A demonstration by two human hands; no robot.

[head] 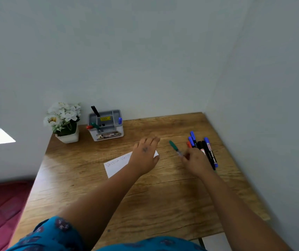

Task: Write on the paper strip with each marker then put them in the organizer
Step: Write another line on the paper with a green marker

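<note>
Left hand (pixel 144 156) lies flat on the paper strip (pixel 115 165); right hand (pixel 195 160) pinches a green marker (pixel 174 146), which could slip or smudge the writing.

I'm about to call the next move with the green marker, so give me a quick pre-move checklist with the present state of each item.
1. Right hand grips the green marker: ok.
2. Left hand rests flat on the paper strip, steadying it: ok.
3. Green marker's cap is off for writing: cannot tell, the near end is blurred.
4. Free space on the strip: cannot tell, handwriting shows on the exposed part and the hand covers the rest.
5. Organizer stands upright by the wall with open compartments: ok.
6. Remaining markers lie grouped on the table, beside the right hand: ok.
</note>
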